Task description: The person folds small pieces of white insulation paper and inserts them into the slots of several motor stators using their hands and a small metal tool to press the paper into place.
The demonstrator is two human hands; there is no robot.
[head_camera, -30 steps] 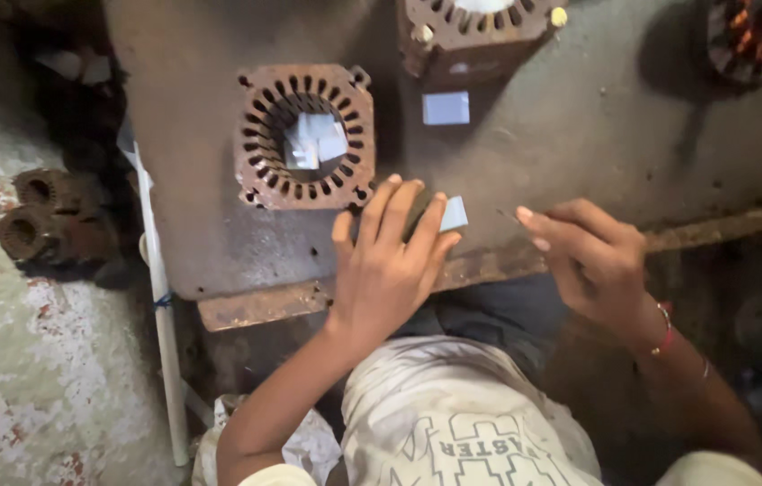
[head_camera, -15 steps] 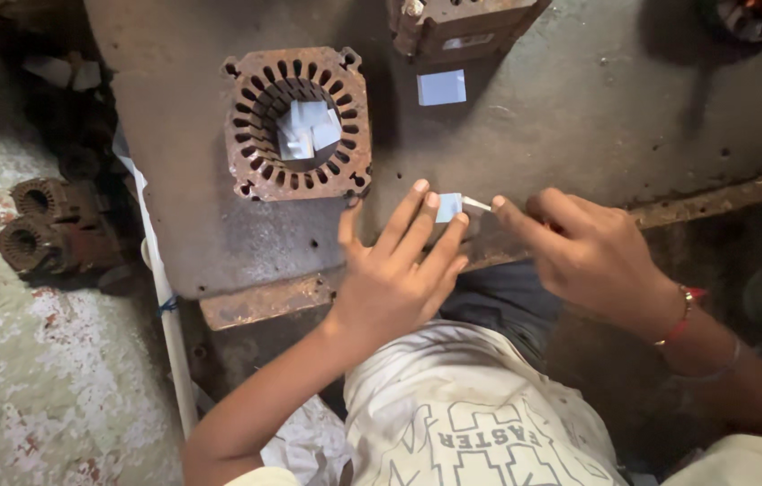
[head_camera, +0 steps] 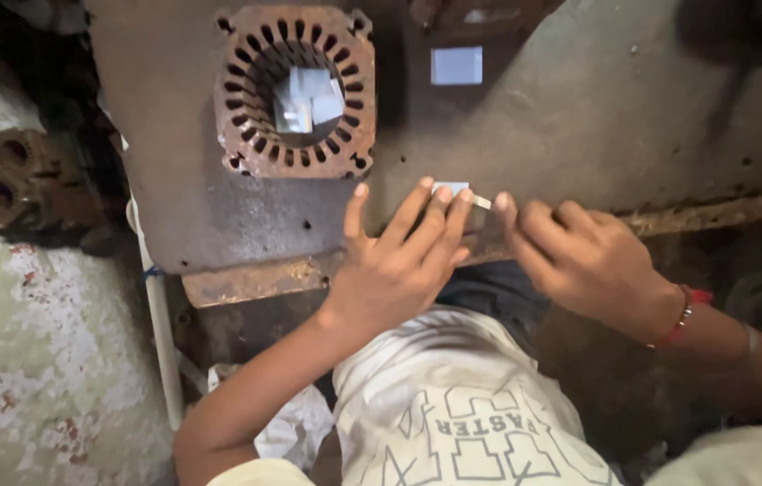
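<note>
Nearest the camera: shirt point(head_camera: 453, 414) with lettering, cut off at the bottom edge; both forearms run out of frame low.

Left hand point(head_camera: 394, 265) lies flat on the bench point(head_camera: 579, 117), fingers spread and nearly straight, tips pressing a small white slip point(head_camera: 453, 190). Most of the slip is hidden under those fingertips; only its far edge and a thin strip toward the right show. Right hand point(head_camera: 579, 256), red bracelet point(head_camera: 682, 315) at the wrist, is curled, thumb and forefinger closed at the slip's right end. Whether they truly pinch it is hard to tell; contact point is small and blurred.

Slip sits near the bench's front edge, just above the rusty rail point(head_camera: 255, 279).

Farther: rusty stator point(head_camera: 297, 90) with slotted ring, pale slips lying inside its bore, shapes unclear. Beyond right, another white slip point(head_camera: 456, 65) flat on the bench, below a dark block cut off by the top edge. Far left, off the bench, two small rusty cores point(head_camera: 12, 180), dim.

Against half a second ago: hands and slip in much the same pose. The view has shifted, so the stator sits higher in frame. A second ago the right hand was apart from the slip.
</note>
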